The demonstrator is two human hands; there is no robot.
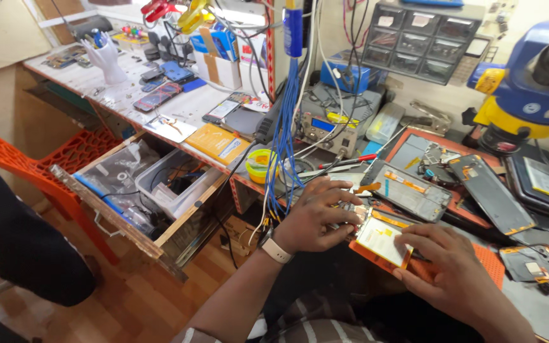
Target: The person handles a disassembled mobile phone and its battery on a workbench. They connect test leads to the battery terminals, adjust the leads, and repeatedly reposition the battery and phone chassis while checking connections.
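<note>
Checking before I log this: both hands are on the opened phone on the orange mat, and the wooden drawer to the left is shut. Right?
Not quite. The head view shows the wooden drawer pulled open, with bags and a clear tub inside. The left hand and right hand are indeed on the opened phone on the orange mat.

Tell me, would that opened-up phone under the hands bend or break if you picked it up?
The opened phone looks thin and flat, so it is probably light and fairly stiff. Its bare insides and thin orange strips look delicate, so rough squeezing might damage them. The left hand and right hand both rest on it.

Opened phone (382, 238) on mat (487, 263) between both hands, drawer (141, 184) far left.
</note>
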